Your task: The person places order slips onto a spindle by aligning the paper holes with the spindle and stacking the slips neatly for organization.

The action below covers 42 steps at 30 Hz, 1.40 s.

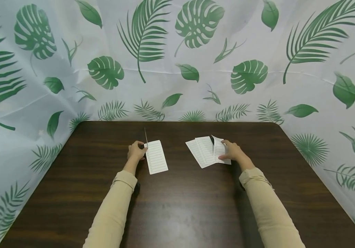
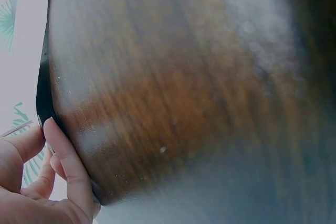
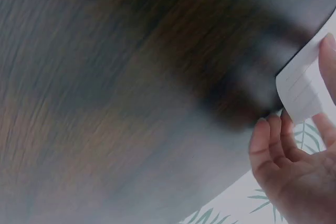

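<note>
My left hand (image 1: pixel 137 151) is at the left edge of a white card (image 1: pixel 157 158) printed with lines. Between its thumb and fingers it pinches a thin card (image 1: pixel 146 136), seen almost edge-on and standing up. To the right, three overlapping lined sheets fan out, and the middle one (image 1: pixel 204 151) lies beside the left one (image 1: pixel 194 151). My right hand (image 1: pixel 233 151) grips the rightmost lined sheet (image 1: pixel 219 148), whose upper corner curls up off the table. In the right wrist view, thumb and fingers stand around that lined sheet (image 3: pixel 302 85). Whether the sheets are joined cannot be told.
A dark brown wooden table (image 1: pixel 177 206) spans the view. Behind it and along both sides hangs a white cloth (image 1: pixel 165 82) with green leaf prints. Tan sleeves (image 1: pixel 112 210) cover both forearms, and a black band shows under the left wrist.
</note>
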Each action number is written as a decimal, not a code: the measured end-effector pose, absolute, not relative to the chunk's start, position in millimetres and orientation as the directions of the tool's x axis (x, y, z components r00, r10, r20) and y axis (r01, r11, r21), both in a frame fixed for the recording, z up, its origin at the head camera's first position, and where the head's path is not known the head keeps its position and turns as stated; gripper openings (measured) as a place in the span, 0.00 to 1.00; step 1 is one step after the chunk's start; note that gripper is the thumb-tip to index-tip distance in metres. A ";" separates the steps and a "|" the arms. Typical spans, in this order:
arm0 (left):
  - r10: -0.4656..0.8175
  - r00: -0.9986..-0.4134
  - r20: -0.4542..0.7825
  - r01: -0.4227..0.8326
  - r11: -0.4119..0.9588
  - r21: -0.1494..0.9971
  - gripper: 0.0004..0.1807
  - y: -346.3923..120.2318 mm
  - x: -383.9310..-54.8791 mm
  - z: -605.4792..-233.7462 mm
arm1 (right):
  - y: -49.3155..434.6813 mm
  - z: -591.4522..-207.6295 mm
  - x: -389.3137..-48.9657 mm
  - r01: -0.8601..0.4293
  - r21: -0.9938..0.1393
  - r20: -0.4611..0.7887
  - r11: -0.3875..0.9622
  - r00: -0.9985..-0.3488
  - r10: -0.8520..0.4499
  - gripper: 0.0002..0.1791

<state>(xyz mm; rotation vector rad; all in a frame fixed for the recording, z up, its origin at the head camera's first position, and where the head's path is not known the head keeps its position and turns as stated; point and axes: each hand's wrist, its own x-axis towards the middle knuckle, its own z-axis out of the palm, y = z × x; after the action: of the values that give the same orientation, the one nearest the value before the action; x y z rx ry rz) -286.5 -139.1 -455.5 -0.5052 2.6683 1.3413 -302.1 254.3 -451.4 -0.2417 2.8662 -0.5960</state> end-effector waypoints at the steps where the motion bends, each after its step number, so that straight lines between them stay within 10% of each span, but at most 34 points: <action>1: -0.242 -0.938 -0.247 -0.343 0.554 0.759 0.20 -139.4 -286.7 -456.2 | 255.1 -452.7 -303.2 -0.102 -0.432 -0.177 0.896 -0.965 -0.195 0.49; 17: -0.251 -0.935 -0.251 -0.352 0.561 0.749 0.20 -139.6 -284.5 -456.3 | 328.5 -564.1 -375.3 0.166 -0.814 -0.162 0.557 -0.985 0.058 0.58; 27: -0.254 -0.930 -0.267 -0.365 0.531 0.765 0.19 -137.1 -285.5 -454.1 | 368.2 -618.8 -422.5 0.268 -0.712 -0.165 0.649 -0.962 0.216 0.21; 35: -0.255 -0.929 -0.267 -0.364 0.499 0.787 0.20 -139.0 -287.4 -455.7 | 341.4 -576.1 -396.7 0.277 -0.733 -0.126 0.621 -0.953 0.276 0.20; 42: -0.245 -0.919 -0.309 -0.384 0.384 0.839 0.21 -143.5 -290.1 -455.0 | 380.5 -633.1 -452.8 0.273 -0.739 -0.167 0.617 -0.960 0.224 0.24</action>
<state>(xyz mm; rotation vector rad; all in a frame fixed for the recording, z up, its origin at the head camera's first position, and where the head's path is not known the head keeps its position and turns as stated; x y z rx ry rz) -290.1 -143.5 -455.0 -0.5718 2.4997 1.5716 -452.8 380.5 -633.1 0.4265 2.7717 -1.2814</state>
